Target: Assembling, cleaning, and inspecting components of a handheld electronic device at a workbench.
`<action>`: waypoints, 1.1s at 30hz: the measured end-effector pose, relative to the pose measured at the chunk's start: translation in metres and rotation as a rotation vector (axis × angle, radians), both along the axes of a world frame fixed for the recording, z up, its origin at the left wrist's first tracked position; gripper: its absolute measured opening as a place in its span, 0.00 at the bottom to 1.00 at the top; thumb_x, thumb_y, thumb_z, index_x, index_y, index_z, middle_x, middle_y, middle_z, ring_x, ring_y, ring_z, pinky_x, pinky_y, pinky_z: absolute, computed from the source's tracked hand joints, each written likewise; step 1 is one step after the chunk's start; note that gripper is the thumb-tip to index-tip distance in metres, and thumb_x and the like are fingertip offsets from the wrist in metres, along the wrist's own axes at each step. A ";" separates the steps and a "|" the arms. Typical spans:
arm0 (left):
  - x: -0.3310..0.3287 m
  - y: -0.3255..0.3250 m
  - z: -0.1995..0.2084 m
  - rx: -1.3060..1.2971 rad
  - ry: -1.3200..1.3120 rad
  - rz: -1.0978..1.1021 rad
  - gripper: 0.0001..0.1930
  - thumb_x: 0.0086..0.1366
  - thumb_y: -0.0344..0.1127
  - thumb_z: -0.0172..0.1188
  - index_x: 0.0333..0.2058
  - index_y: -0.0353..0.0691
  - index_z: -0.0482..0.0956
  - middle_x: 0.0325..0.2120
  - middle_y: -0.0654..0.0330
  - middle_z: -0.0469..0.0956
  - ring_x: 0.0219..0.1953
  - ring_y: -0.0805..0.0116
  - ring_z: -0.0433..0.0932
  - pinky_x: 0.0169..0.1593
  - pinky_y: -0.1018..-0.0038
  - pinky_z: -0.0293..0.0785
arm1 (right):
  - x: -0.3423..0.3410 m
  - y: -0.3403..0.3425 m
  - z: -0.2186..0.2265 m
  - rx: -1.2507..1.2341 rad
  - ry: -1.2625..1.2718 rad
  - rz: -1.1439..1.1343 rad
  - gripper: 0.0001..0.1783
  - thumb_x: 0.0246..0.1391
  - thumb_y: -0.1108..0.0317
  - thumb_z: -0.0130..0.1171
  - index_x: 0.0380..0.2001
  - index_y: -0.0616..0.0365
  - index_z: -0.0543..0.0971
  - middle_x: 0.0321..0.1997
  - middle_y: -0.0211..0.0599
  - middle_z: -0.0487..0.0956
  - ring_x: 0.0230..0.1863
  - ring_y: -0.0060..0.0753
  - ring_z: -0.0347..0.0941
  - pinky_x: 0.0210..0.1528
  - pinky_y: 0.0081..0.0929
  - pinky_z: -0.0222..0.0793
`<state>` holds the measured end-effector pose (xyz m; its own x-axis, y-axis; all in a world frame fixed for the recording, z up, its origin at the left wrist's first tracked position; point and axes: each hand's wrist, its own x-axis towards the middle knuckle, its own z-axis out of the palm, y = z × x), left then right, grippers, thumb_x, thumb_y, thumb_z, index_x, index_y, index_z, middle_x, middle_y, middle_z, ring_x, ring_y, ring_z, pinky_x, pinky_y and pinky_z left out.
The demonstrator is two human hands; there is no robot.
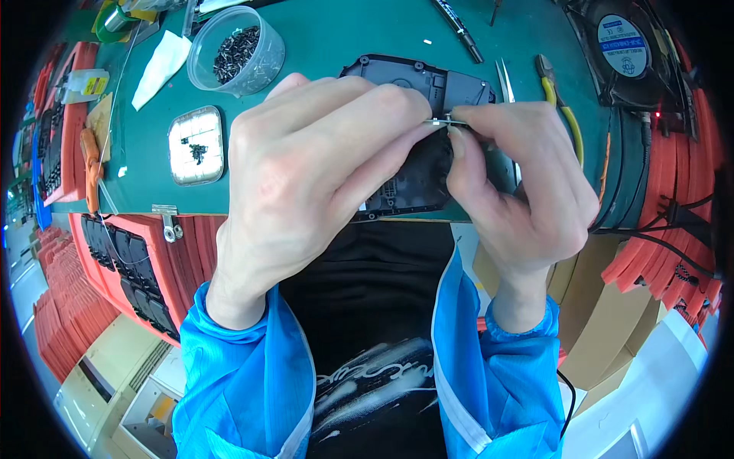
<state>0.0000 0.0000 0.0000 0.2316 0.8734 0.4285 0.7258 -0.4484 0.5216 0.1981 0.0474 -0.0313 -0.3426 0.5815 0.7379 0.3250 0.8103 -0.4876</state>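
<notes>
My left hand (306,168) and my right hand (527,172) meet above a black plastic housing (417,180) at the front of the green bench. Between the pinched fingertips of both is a small, thin, light-coloured part (443,122); its exact kind is too small to make out. Both hands are closed on it. The housing lies flat, partly covered by my hands, with its upper edge and lower middle showing. Just right of it, metal tweezers (505,83) lie partly behind my right hand.
A clear tub of screws (264,73) and a small tin with black bits (214,164) stand left. Yellow-handled cutters (569,126), a black marker (459,30) and a fan (623,53) are right and back. Red foam trays (130,237) hold black parts below left.
</notes>
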 end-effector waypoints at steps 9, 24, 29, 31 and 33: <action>0.006 0.002 -0.009 0.003 -0.084 0.046 0.10 0.58 0.19 0.70 0.39 0.34 0.86 0.33 0.56 0.85 0.33 0.63 0.83 0.35 0.73 0.77 | -0.003 -0.002 -0.001 -0.028 -0.005 -0.045 0.13 0.41 0.89 0.68 0.33 0.70 0.83 0.30 0.42 0.83 0.31 0.38 0.80 0.36 0.27 0.76; 0.006 0.000 -0.007 0.023 -0.043 0.020 0.09 0.58 0.21 0.71 0.39 0.33 0.86 0.32 0.56 0.85 0.33 0.63 0.83 0.34 0.71 0.77 | -0.003 -0.009 -0.001 -0.025 0.009 -0.078 0.13 0.42 0.88 0.69 0.34 0.69 0.83 0.30 0.41 0.83 0.31 0.37 0.80 0.36 0.27 0.76; 0.005 0.000 -0.006 0.017 -0.038 0.010 0.10 0.57 0.20 0.71 0.39 0.33 0.86 0.32 0.56 0.85 0.34 0.62 0.83 0.35 0.71 0.77 | -0.001 -0.009 0.001 -0.052 -0.005 -0.064 0.13 0.42 0.88 0.69 0.34 0.69 0.83 0.30 0.41 0.83 0.32 0.37 0.81 0.37 0.27 0.76; 0.003 -0.001 -0.008 0.006 -0.032 0.016 0.12 0.56 0.20 0.70 0.40 0.33 0.87 0.34 0.55 0.85 0.35 0.61 0.84 0.37 0.71 0.77 | 0.000 -0.007 -0.001 -0.063 -0.025 -0.030 0.13 0.42 0.87 0.70 0.35 0.69 0.83 0.32 0.42 0.84 0.34 0.38 0.81 0.39 0.29 0.76; 0.002 -0.001 -0.013 0.033 -0.016 0.019 0.13 0.55 0.20 0.71 0.41 0.34 0.87 0.35 0.55 0.85 0.36 0.60 0.84 0.37 0.70 0.77 | 0.004 -0.006 0.004 -0.070 -0.048 -0.029 0.13 0.44 0.86 0.70 0.36 0.70 0.83 0.33 0.44 0.84 0.35 0.39 0.81 0.41 0.30 0.76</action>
<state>0.0016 -0.0014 -0.0126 0.2084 0.8629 0.4603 0.7260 -0.4519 0.5184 0.2022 0.0413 -0.0277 -0.3584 0.6414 0.6783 0.3723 0.7645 -0.5262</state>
